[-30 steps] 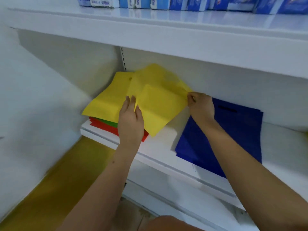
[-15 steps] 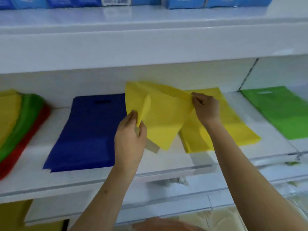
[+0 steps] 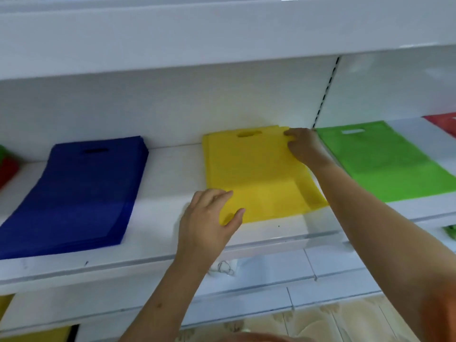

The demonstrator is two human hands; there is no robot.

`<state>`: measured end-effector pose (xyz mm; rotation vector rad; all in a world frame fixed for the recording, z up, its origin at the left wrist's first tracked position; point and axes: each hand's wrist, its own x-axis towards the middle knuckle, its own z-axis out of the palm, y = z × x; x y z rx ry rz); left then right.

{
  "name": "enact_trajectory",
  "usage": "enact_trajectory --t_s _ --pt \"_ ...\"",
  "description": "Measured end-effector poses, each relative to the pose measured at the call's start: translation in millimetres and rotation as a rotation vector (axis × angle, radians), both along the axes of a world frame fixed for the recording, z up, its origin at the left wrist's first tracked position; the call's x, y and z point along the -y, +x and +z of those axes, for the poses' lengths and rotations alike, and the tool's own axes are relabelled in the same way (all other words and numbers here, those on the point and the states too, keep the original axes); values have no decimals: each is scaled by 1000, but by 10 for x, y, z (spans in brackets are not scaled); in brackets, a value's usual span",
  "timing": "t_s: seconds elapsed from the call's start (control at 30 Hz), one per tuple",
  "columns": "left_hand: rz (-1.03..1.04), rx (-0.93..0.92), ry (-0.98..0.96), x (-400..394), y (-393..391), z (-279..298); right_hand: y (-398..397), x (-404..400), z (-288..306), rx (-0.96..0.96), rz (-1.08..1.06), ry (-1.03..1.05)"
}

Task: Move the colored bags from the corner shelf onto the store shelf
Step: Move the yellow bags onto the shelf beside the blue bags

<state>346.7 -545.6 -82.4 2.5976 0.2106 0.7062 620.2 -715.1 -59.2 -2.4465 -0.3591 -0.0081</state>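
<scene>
A flat yellow non-woven bag with a cut-out handle slot point(image 3: 256, 174) lies on the white store shelf point(image 3: 172, 169), on top of a small stack of the same yellow bags whose edges show along its left and far sides. It sits between the two hands.

The left hand point(image 3: 209, 218) rests at the bag's near left corner. Its fingers lie over the edge of the fabric and the thumb presses on the top surface; the fingers are slightly bent, and it is hard to tell whether they pinch the corner or only press it flat. The right hand point(image 3: 302, 145) is at the far right corner, close to the shelf's back wall, with its fingers curled onto the bag's upper edge just right of the handle slot.

Left of the left hand, well apart from it, a stack of dark blue non-woven bags point(image 3: 79, 193) lies on the same shelf, tilted a little. Just beside the right hand, to its right, a stack of bright green non-woven bags point(image 3: 385, 164) lies flat, and past it a red bag point(image 3: 444, 124) shows at the frame's edge. At the far left edge, beyond the blue stack, slivers of green and red bags point(image 3: 6, 166) are visible. Another white shelf board point(image 3: 222, 40) runs above both hands.
</scene>
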Motion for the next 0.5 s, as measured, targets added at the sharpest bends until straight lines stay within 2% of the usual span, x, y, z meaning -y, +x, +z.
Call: enact_trajectory --t_s 0.1,0.17,0.3,0.5 --pt "19 -333 -68 2 53 -73 36 -25 -116 -47 65 -82" --pt "27 -470 -136 16 83 -105 35 -62 -181 -109 26 -77" --pt "56 -524 -217 78 149 -135 -5 -183 -210 -187 36 -48" --pt "57 -531 -211 106 217 -131 12 -265 -163 -222 101 -121"
